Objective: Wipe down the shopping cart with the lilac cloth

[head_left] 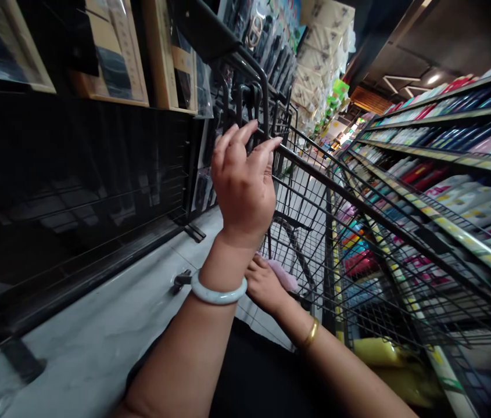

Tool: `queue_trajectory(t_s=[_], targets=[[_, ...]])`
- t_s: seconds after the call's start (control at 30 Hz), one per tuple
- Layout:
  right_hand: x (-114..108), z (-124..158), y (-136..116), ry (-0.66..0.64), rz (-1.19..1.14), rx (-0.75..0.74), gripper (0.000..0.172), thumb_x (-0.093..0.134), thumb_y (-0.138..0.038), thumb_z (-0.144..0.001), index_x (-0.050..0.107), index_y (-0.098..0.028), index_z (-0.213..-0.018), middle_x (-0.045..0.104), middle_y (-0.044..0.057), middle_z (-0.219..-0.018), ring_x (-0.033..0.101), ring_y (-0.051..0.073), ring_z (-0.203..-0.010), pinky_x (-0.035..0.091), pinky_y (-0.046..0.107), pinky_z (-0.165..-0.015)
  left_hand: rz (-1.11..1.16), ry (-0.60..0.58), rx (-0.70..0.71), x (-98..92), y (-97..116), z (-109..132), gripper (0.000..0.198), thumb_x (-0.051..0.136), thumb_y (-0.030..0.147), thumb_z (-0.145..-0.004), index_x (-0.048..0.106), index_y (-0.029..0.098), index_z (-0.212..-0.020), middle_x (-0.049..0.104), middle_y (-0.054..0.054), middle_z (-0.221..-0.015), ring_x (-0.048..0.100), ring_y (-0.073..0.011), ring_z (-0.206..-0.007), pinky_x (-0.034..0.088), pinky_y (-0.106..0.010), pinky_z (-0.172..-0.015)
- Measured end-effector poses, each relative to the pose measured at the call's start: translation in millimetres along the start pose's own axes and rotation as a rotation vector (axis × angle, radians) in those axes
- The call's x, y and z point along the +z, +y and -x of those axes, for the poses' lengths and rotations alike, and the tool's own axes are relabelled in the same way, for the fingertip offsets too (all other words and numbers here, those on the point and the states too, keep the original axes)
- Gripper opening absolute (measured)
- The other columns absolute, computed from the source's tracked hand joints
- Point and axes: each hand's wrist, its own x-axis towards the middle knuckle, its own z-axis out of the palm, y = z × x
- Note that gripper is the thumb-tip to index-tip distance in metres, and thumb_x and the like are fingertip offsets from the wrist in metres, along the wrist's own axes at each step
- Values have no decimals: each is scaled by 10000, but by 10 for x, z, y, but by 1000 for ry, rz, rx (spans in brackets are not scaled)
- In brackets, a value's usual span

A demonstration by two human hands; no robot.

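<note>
My left hand [245, 180], with a pale bangle at its wrist, is raised in the middle of the view. Its fingers are apart and loosely bent, and nothing shows in them. It is beside the black metal frame of a shopping cart [310, 165]; whether the fingertips touch the bar is unclear. Lower down, my right hand [265, 284], with a gold bangle on the wrist, is closed on a pink, soft-looking cloth [283, 275]. The cloth sticks out on the side toward the cart's wire basket, and part of it is hidden by the hand.
Shelves [445, 148] packed with colourful bottles and bags run along the right. On the left stands a dark display rack [75, 151] with boxed goods above. Hanging packets [271, 46] line the far left side. Pale tiled floor [118, 325] lies below, with dark rack feet on it.
</note>
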Motion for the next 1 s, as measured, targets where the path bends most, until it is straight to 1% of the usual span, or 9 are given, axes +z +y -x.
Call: queue_trajectory(t_s=[0.2, 0.27, 0.37, 0.43, 0.5, 0.63, 0.7, 0.9, 1.0], targets=[[-286, 61, 66, 234, 139, 172, 128, 595, -223, -987, 701, -258, -926, 717, 17, -1042, 542, 194, -1149, 369, 379, -970, 22, -13, 0, 64, 134, 66, 386, 359, 368, -1051, 661, 299, -1282, 471, -43, -1580, 290, -288, -1543, 148, -534, -1304], [-193, 162, 33, 184, 122, 174, 125, 618, -237, -978, 702, -250, -887, 722, 13, -1041, 554, 193, -1107, 377, 375, -956, 40, -15, 17, 70, 173, 80, 373, 376, 368, -1048, 662, 301, -1278, 463, -42, -1587, 272, -294, -1551, 134, -544, -1307], [34, 451, -31, -7, 40, 72, 172, 663, -265, -954, 684, -235, -786, 718, -4, -957, 570, 177, -999, 404, 350, -923, 68, 8, 56, 73, 225, 100, 370, 365, 333, -1051, 682, 295, -1237, 504, -45, -1551, 313, -282, -1532, 152, -546, -1305], [23, 592, -25, -59, 32, 74, 149, 676, -269, -947, 686, -235, -802, 721, -9, -959, 572, 175, -1006, 406, 342, -922, 82, 17, 75, 85, 264, 114, 365, 367, 315, -1050, 690, 299, -1220, 527, -39, -1529, 338, -271, -1518, 166, -538, -1306], [-202, 606, 40, 1, 75, 148, 92, 656, -249, -959, 696, -239, -876, 733, -8, -1012, 573, 179, -1047, 393, 351, -930, 103, 13, 105, 116, 316, 132, 357, 375, 304, -1048, 691, 301, -1214, 545, -28, -1513, 351, -257, -1511, 172, -530, -1309], [-817, 411, 227, 342, 219, 351, 113, 620, -269, -980, 713, -268, -915, 744, 0, -1135, 566, 207, -1129, 356, 389, -974, 159, 15, 248, 239, 463, 192, 345, 401, 280, -1048, 702, 273, -1215, 631, -34, -1423, 435, -228, -1455, 249, -499, -1294], [-873, 401, 244, 405, 245, 429, 117, 625, -286, -976, 723, -278, -913, 742, 7, -1139, 559, 216, -1139, 357, 392, -979, 173, -16, 296, 313, 542, 233, 332, 416, 271, -1043, 700, 274, -1215, 661, -30, -1381, 468, -223, -1429, 270, -507, -1283], [-345, 862, 93, 11, 126, 306, 120, 676, -253, -942, 700, -243, -825, 720, -9, -915, 572, 175, -996, 391, 341, -952, 228, -198, 324, 468, 693, 333, 300, 448, 256, -1021, 696, 334, -1170, 723, 17, -1262, 554, -203, -1331, 172, -554, -1309], [-625, 885, 144, 74, 147, 425, 71, 660, -271, -950, 716, -257, -908, 732, 7, -1017, 567, 191, -1021, 388, 357, -899, 236, -228, 312, 505, 736, 345, 288, 473, 278, -1013, 713, 377, -1138, 741, 37, -1213, 569, -217, -1302, 103, -580, -1314]])
